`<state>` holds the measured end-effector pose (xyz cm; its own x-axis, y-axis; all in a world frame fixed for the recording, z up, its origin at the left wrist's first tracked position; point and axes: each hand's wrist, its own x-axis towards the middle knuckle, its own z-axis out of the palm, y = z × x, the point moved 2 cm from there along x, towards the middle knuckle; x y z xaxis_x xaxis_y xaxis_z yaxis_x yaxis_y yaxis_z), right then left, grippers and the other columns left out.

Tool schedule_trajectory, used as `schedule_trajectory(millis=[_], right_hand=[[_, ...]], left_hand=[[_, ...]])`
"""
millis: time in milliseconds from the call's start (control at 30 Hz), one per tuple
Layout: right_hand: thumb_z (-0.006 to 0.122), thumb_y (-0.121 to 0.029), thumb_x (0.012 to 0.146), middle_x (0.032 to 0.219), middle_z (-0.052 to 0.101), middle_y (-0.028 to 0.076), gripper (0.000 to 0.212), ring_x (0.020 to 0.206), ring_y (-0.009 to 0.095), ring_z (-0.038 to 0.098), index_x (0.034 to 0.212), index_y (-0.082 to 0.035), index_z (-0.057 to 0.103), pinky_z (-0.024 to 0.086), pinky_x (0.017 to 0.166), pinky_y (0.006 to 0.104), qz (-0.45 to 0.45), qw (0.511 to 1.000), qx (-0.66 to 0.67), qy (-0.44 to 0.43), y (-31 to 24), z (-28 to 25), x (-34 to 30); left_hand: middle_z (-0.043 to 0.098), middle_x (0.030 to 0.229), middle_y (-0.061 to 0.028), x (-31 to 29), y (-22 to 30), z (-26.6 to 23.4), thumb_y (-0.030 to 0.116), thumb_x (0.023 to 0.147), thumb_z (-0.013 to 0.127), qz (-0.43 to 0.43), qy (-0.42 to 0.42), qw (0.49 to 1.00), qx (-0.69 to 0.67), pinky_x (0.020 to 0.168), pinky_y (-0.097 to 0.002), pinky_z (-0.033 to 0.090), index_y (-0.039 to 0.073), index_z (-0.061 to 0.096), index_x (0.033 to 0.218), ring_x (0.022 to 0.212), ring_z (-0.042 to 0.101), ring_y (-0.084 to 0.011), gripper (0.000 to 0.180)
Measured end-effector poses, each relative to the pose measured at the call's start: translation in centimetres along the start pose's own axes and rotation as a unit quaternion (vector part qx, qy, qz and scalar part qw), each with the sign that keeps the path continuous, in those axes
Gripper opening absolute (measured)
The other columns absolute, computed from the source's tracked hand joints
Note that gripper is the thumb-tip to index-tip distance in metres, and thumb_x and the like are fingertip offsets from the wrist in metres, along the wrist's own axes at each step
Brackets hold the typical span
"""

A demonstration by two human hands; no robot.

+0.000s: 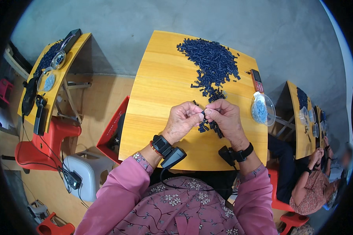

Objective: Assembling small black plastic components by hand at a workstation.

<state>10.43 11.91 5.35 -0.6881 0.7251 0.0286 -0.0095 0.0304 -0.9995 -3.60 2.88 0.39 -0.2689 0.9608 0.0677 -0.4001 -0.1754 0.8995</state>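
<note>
My left hand [183, 120] and my right hand [226, 117] meet over the near half of the yellow table [157, 74], thumbs and forefingers pinched together. Between the left fingertips is a small dark blue tubular piece [202, 112]. Whatever the right fingertips pinch is too small to make out. Loose pieces like it lie scattered beneath and beside both hands. They trail from a large pile of dark blue tubular pieces [213, 62] at the far side. To the right, a clear round bowl [269, 111] contains many tiny light blue pieces.
A red phone [257, 80] lies beyond the bowl at the right edge. On the left, another table [72, 58] bears similar pieces and bowls, near a red chair [53, 145] and a grey stool [88, 174]. A red box [108, 135] stands beside my table. People sit at tables on the right.
</note>
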Motion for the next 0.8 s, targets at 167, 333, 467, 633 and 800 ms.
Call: schedule_trajectory(millis=[167, 333, 467, 633, 800], right_hand=[[0.069, -0.005, 0.089, 0.078, 0.066, 0.002, 0.008, 0.067, 0.006, 0.060, 0.093, 0.000, 0.065, 0.049, 0.061, 0.0204, -0.004, 0.999, -0.038, -0.005, -0.17, -0.02, 0.06], [0.069, -0.006, 0.089, 0.078, 0.066, 0.001, 0.008, 0.068, 0.005, 0.059, 0.092, 0.000, 0.065, 0.048, 0.061, 0.0204, -0.012, 0.997, -0.074, -0.005, -0.50, 0.06, -0.06], [0.070, -0.005, 0.088, 0.076, 0.062, -0.001, 0.006, 0.068, 0.004, 0.056, 0.089, -0.001, 0.065, 0.046, 0.060, 0.0209, -0.056, 0.989, -0.138, 0.002, -0.60, 0.26, -0.06], [0.069, -0.004, 0.088, 0.077, 0.060, -0.001, 0.006, 0.069, 0.005, 0.055, 0.087, -0.001, 0.065, 0.045, 0.060, 0.0219, -0.054, 0.989, -0.141, 0.002, -0.51, 0.50, -0.15], [0.068, -0.002, 0.088, 0.078, 0.059, 0.001, 0.003, 0.068, 0.008, 0.055, 0.089, 0.000, 0.066, 0.045, 0.060, 0.0234, -0.065, 0.988, -0.139, -0.015, -0.20, 0.96, -0.52]], left_hand=[[0.067, 0.080, -0.0045, 0.00, -0.02, 0.02, 0.002, 0.089, 0.067, 0.008, 0.002, 1.000, 0.000, 0.060, -0.0196, 0.050, 0.000, 0.062, 0.094, 0.065, 0.060, -0.0061, 0.007], [0.067, 0.079, -0.0036, 0.03, -0.13, 0.04, 0.001, 0.089, 0.067, 0.006, 0.008, 1.000, 0.009, 0.060, -0.0193, 0.050, 0.000, 0.062, 0.094, 0.064, 0.059, -0.0058, 0.007], [0.066, 0.079, -0.0036, 0.04, -0.39, -0.09, 0.001, 0.089, 0.067, 0.012, 0.009, 1.000, 0.001, 0.060, -0.0194, 0.050, 0.000, 0.063, 0.094, 0.064, 0.060, -0.0062, 0.006], [0.067, 0.080, -0.0050, -0.03, -0.55, -0.16, 0.001, 0.090, 0.066, 0.011, 0.003, 1.000, 0.005, 0.061, -0.0206, 0.051, 0.000, 0.062, 0.095, 0.065, 0.061, -0.0074, 0.006], [0.068, 0.083, -0.0067, -0.33, -0.21, -0.15, 0.003, 0.091, 0.066, -0.001, 0.003, 1.000, -0.006, 0.062, -0.0218, 0.052, -0.001, 0.062, 0.096, 0.067, 0.061, -0.0090, 0.008]])
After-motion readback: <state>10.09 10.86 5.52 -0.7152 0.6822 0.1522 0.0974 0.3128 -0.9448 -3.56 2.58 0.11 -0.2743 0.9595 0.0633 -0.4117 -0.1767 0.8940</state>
